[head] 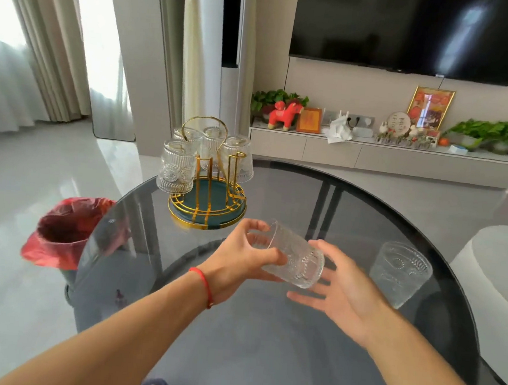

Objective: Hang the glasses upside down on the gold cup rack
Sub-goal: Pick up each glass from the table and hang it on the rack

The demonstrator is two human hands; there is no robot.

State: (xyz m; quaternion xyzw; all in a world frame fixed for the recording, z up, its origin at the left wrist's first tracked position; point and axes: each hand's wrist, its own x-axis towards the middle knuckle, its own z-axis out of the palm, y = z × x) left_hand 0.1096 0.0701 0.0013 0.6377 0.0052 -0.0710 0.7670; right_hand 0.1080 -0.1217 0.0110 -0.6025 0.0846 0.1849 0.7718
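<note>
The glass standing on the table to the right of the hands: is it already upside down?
No. The glass stands upright, its open rim upward, on the dark glass table, apart from both hands.

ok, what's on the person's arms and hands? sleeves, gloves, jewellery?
Both forearms are bare, with no sleeves in view and no gloves. The left hand has a thin red string bracelet at the wrist. The right hand wears nothing visible: no rings, no watch.
</note>
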